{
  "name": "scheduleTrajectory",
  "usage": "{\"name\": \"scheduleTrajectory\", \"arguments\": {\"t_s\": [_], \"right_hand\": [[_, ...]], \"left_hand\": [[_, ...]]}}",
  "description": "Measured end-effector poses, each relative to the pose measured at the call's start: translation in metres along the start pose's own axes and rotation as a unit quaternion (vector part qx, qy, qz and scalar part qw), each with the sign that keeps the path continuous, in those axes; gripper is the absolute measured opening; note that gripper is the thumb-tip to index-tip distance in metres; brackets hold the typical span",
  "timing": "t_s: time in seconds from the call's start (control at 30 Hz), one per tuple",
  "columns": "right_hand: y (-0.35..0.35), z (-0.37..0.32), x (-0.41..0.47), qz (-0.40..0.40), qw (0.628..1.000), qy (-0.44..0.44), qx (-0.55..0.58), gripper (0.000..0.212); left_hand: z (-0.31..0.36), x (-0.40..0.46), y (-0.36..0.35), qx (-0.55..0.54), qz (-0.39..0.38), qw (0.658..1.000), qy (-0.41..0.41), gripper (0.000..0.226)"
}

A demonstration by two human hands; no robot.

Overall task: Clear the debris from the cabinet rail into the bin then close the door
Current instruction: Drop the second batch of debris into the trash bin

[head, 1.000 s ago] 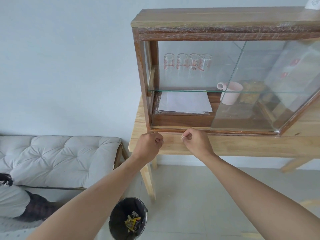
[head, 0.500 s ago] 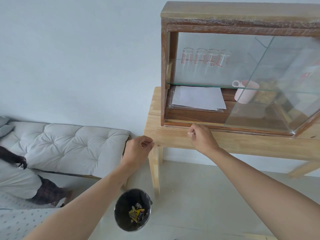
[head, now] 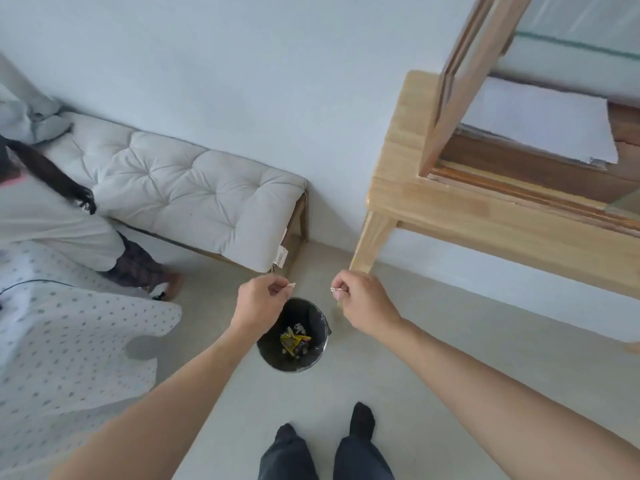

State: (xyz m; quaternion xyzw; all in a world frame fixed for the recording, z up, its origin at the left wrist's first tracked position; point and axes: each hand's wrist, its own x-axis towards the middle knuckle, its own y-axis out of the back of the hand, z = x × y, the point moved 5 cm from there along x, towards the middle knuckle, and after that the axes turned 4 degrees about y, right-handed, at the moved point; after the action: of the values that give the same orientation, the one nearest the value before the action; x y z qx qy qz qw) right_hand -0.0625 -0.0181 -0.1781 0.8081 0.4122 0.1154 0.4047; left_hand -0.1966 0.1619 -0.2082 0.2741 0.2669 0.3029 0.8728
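Note:
A small black bin (head: 294, 355) with a dark liner stands on the floor and holds yellow wrappers and scraps. My left hand (head: 258, 301) hovers over its left rim, pinching a small pale scrap of debris (head: 292, 285). My right hand (head: 363, 304) is just right of the bin, pinching another pale scrap (head: 334, 289). The wooden cabinet (head: 460, 84) sits on a light wood table (head: 450, 209) at the upper right. Its bottom rail (head: 512, 188) shows along the front, with the left side open. The glass door is mostly out of frame.
A tufted white bench cushion (head: 187, 188) runs along the wall at left. Another person (head: 52, 216) sits at the far left beside a dotted white cloth (head: 69, 341). White papers (head: 540, 126) lie inside the cabinet. My feet (head: 325, 434) stand on the pale floor behind the bin.
Both hands came down from the cabinet rail to just above the bin, each still pinching a scrap. My view tilted down and left, so most of the cabinet left the frame.

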Motion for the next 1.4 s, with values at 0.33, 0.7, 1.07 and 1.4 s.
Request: {"name": "scheduleTrajectory", "arguments": {"t_s": [0.33,0.7,1.07,1.4], "right_hand": [[-0.223,0.13,0.043,-0.147,0.982,-0.118,0.006,0.015],[-0.333,0.187,0.048,-0.307,0.939,-0.133,-0.086,0.077],[-0.139,0.052,-0.001,-0.23,0.957,-0.042,-0.173,0.078],[0.116,-0.064,-0.049,-0.003,0.986,-0.004,-0.164,0.067]], "left_hand": [[-0.214,0.04,-0.122,-0.016,-0.041,0.985,0.168,0.007],[-0.305,0.072,-0.204,0.093,-0.166,0.959,0.209,0.075],[-0.13,0.017,-0.071,0.276,-0.182,0.943,0.036,0.085],[0.137,-0.024,0.038,0.243,-0.097,0.954,-0.145,0.088]]}}
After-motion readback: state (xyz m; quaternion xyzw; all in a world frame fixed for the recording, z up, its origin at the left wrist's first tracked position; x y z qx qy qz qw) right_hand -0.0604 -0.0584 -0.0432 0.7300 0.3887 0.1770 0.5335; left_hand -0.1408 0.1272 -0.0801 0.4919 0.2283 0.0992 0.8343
